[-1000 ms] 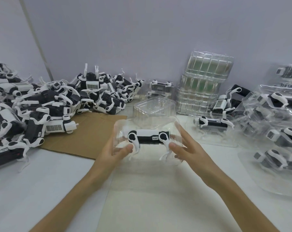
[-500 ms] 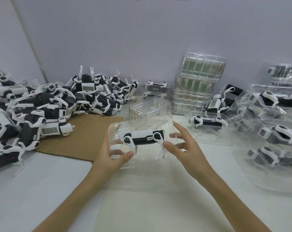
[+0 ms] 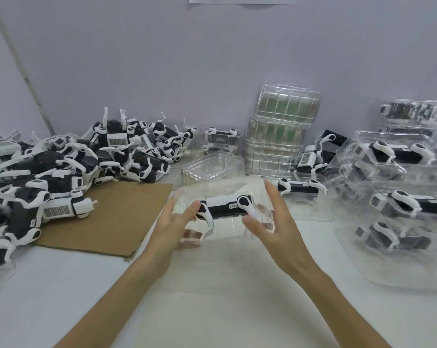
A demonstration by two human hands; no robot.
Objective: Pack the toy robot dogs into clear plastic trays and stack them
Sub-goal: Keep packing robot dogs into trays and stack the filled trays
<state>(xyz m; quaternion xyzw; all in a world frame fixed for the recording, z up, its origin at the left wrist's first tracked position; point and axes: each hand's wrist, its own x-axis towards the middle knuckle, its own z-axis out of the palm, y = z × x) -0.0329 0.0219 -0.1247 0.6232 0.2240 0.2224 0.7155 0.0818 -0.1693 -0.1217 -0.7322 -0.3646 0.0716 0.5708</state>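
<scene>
A clear plastic tray (image 3: 220,185) is held just above the white table, tilted a little. One black-and-white toy robot dog (image 3: 225,205) lies in it on its side. My left hand (image 3: 171,228) grips the tray's left end, thumb on top and fingers showing through the plastic below. At the right end my right hand (image 3: 277,227) holds it, with the index finger stretched along the side and the thumb at the front. Packed trays of dogs (image 3: 398,172) are stacked at the right.
A large pile of loose robot dogs (image 3: 62,172) fills the left, partly on a brown cardboard sheet (image 3: 117,217). Behind the held tray stand an empty clear tray (image 3: 212,167) and a tall stack of empty trays (image 3: 280,131). Another tray with a dog (image 3: 300,188) lies at centre right.
Both hands have kept hold of the tray with the dog. It has tilted slightly and my right fingers have spread wider along its side. The view has tipped up.
</scene>
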